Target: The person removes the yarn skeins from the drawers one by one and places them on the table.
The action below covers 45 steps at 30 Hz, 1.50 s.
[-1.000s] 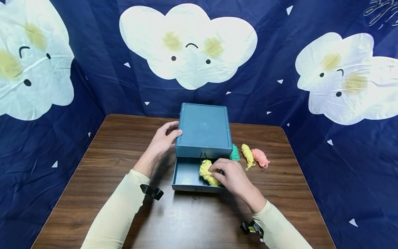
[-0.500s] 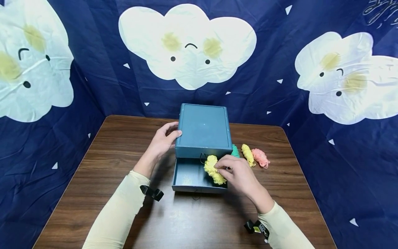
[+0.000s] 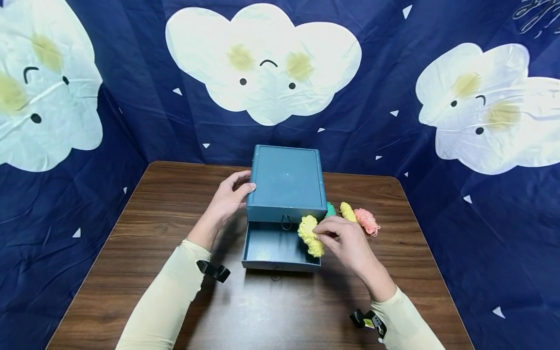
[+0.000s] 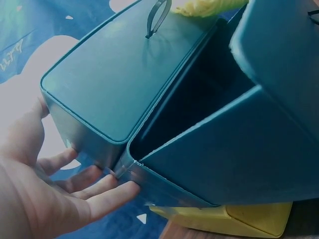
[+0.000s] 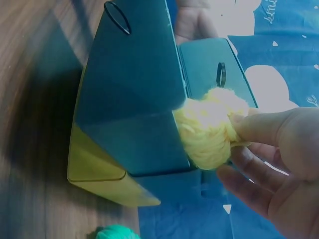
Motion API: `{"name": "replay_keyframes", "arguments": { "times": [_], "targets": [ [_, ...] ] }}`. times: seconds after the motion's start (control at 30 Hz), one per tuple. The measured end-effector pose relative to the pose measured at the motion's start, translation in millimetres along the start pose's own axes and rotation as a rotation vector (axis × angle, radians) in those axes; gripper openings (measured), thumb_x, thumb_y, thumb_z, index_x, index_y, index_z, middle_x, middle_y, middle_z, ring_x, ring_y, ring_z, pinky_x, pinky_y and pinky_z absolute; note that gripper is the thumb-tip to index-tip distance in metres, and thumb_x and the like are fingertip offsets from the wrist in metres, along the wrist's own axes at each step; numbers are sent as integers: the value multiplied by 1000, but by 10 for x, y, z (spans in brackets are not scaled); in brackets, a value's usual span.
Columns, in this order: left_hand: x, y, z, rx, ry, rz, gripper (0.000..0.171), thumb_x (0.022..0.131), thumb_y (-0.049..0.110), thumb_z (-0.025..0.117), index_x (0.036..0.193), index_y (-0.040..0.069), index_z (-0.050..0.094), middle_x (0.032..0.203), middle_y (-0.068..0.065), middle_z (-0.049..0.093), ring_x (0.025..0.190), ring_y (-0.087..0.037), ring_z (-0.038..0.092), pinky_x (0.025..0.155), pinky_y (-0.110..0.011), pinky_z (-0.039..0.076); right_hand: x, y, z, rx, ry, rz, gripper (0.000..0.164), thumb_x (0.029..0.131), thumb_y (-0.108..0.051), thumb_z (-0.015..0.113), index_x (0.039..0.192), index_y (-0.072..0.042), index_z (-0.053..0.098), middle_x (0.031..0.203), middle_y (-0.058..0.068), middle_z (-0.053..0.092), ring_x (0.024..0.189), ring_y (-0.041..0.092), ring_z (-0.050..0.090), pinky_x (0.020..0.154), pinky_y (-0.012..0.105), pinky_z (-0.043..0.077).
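A blue-green drawer box [image 3: 286,177] stands on the table, its lower blue-green drawer [image 3: 267,245] pulled out. Over that drawer's right edge is a yellow skein of yarn [image 3: 310,236], pinched between the thumb and fingers of my right hand [image 3: 348,243]. The right wrist view shows the yellow skein [image 5: 207,132] beside the drawer's side wall. My left hand [image 3: 228,197] rests against the box's left side. In the left wrist view its fingers [image 4: 112,196] are extended along the side. The drawer's visible interior [image 4: 194,94] is in shadow.
Right of the box lie a green skein [image 3: 331,209], partly hidden, another yellow skein [image 3: 347,212] and a pink one [image 3: 367,221]. A yellow drawer unit [image 5: 94,157] sits beneath the pulled-out drawer. Black loops [image 3: 286,222] hang on the drawer fronts. A blue cloth backdrop [image 3: 376,131] surrounds the wooden table [image 3: 175,209].
My right hand has lifted the yellow skein from inside the drawer and carried it rightward to the drawer's right edge. The left hand and the box have stayed in place.
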State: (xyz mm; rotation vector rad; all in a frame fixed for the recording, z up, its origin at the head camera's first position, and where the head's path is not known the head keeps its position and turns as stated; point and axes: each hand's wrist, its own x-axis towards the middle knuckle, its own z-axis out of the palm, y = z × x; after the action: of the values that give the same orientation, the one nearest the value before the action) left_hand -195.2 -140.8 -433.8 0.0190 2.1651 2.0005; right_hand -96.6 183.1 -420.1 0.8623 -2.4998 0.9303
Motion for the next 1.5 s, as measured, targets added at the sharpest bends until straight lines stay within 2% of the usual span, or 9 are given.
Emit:
{"name": "replay_keyframes", "arguments": {
  "times": [0.2,0.43,0.57,0.7,0.87,0.97,1.17,1.5],
  "targets": [
    [-6,18,3,0,4,15,57,100,29,65,152,16,48,151,-10,50,132,-28,53,98,-50,56,-44,31,-84,-14,12,31,19,80,-1,85,92,-15,80,96,-4,74,90,12,70,77,16,54],
    [-17,38,-8,10,1,11,58,101,31,65,154,17,46,154,-10,48,133,-30,53,101,-56,53,-105,92,-184,-34,38,52,21,78,0,86,92,-15,80,95,-4,75,90,14,71,79,14,52],
    [-9,38,-10,13,2,9,58,101,32,65,154,18,46,153,-9,48,132,-29,53,100,-54,54,-153,166,-216,-69,56,59,22,76,1,87,90,-14,80,93,-3,76,88,14,71,79,12,49],
    [0,32,-9,10,4,10,58,100,32,66,153,18,47,153,-9,48,132,-29,53,99,-53,55,-201,247,-209,-115,49,86,22,75,0,88,89,-15,80,91,-3,76,87,14,71,76,18,51],
    [2,18,-2,5,7,11,58,100,32,66,153,18,47,153,-9,49,132,-29,54,99,-54,55,-262,377,-152,-135,38,119,21,76,1,87,89,-14,80,90,-2,76,85,16,72,74,34,57],
    [-3,11,5,5,5,9,57,100,32,66,153,18,47,153,-9,49,131,-29,54,100,-55,54,-301,481,-95,-142,11,153,20,77,1,86,89,-13,79,90,-1,76,87,19,72,77,41,57],
    [-15,9,9,14,0,13,57,101,33,65,153,19,47,152,-9,49,131,-29,54,99,-53,55,-348,651,33,-167,-74,238,15,81,-1,83,89,-13,79,94,2,76,92,21,72,83,44,58],
    [-17,0,-10,13,-2,13,58,101,34,65,154,19,46,154,-8,48,131,-30,54,101,-56,53,-343,810,238,-202,-205,262,15,83,-1,82,91,-12,78,99,2,75,93,21,71,81,42,58]
  ]
}}
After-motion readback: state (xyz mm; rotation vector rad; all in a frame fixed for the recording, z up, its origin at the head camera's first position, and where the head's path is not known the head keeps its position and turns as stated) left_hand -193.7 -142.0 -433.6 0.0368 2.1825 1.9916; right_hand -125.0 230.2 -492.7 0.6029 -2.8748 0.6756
